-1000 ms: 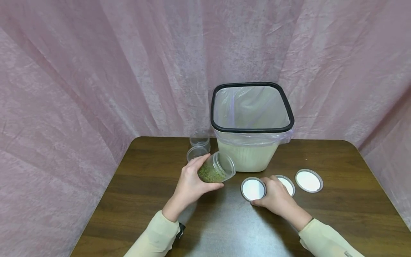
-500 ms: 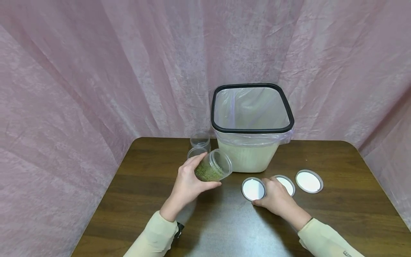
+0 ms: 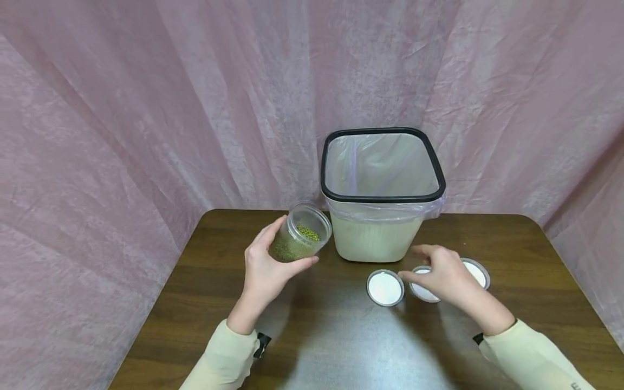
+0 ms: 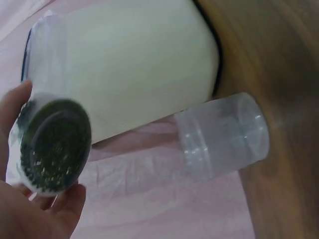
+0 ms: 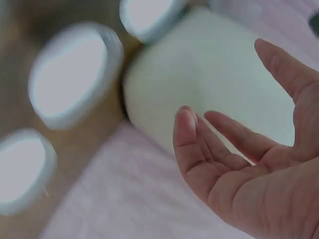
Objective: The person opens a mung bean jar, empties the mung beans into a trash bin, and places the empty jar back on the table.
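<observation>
My left hand [image 3: 265, 265] grips a clear plastic jar [image 3: 288, 250], tilted with its lidless mouth to the upper right and off the table. Green mung beans [image 3: 308, 233] lie inside it; the left wrist view shows them through the jar's base [image 4: 55, 149]. My right hand [image 3: 448, 276] hovers over the lids with thumb and fingers apart, holding nothing. A round lid [image 3: 385, 287] with a white face and grey rim lies left of it. Partly beneath the hand are a second lid [image 3: 421, 291] and a third lid [image 3: 478, 272].
A pale bin [image 3: 375, 238] with a black rim and a clear bag [image 3: 385, 168] stands at the table's back edge. In the left wrist view an empty clear jar [image 4: 224, 134] stands beside it. Pink cloth [image 3: 195, 108] hangs behind the wooden table [image 3: 205, 287].
My left hand has moved left and up with the jar, whose mouth now faces more upward. My right hand has let go of the left lid and moved right.
</observation>
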Action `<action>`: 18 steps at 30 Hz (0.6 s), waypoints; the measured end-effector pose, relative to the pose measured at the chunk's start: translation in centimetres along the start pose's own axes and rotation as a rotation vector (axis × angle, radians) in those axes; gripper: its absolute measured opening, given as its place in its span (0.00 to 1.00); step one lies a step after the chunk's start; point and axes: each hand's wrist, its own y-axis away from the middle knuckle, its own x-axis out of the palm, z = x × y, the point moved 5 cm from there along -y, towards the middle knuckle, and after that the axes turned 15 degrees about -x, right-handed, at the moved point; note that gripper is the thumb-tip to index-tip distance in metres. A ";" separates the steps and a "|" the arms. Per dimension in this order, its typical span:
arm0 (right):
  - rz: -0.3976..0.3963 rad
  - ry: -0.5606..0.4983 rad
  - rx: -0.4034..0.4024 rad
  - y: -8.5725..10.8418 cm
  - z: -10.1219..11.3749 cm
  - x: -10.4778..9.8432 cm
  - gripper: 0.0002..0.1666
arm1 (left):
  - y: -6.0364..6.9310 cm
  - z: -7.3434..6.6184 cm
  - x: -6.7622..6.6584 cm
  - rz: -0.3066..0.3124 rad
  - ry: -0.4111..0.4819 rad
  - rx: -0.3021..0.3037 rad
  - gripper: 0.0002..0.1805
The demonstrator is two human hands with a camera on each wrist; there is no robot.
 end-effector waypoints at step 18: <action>-0.229 0.081 0.043 -4.7 0.5 -14.8 0.28 | -1.6 -5.8 -5.2 -0.157 0.506 -0.040 0.37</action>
